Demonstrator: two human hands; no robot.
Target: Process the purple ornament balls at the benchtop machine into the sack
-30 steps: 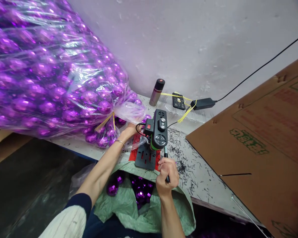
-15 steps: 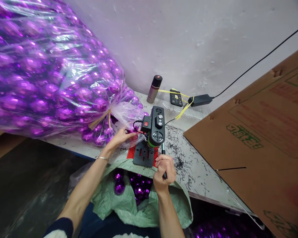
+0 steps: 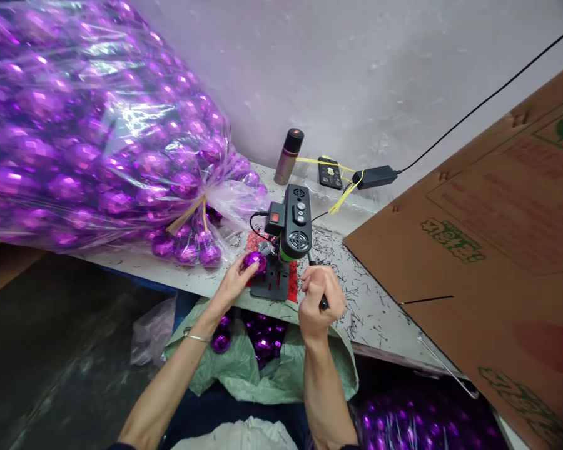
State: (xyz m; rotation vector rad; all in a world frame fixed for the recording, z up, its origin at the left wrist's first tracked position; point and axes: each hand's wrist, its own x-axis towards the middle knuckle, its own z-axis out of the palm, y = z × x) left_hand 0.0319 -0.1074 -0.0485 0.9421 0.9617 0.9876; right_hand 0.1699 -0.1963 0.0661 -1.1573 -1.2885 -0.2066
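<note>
A shiny purple faceted ball (image 3: 256, 263) is gripped in the fingers of my left hand (image 3: 233, 282), close to the left side of a small black bench machine (image 3: 298, 220). My right hand (image 3: 321, 301) is wrapped round the black-handled lever (image 3: 324, 303) at the machine's right side. The machine's slotted base plate (image 3: 269, 284) lies on a red patch of the table. Just below the table edge, an open green woven sack (image 3: 244, 382) holds several purple balls (image 3: 264, 342).
A big clear bag of purple balls (image 3: 98, 156), tied at its neck, fills the left. Behind the machine stand a dark bottle (image 3: 289, 156) and a black power adapter (image 3: 376, 177) with yellow ties. Black bits (image 3: 344, 262) litter the table. A cardboard box (image 3: 488, 237) leans at right.
My left hand, earlier at the clear bag's neck beside the machine, now holds a purple ball in front of it. My right hand has shifted slightly right with the lever.
</note>
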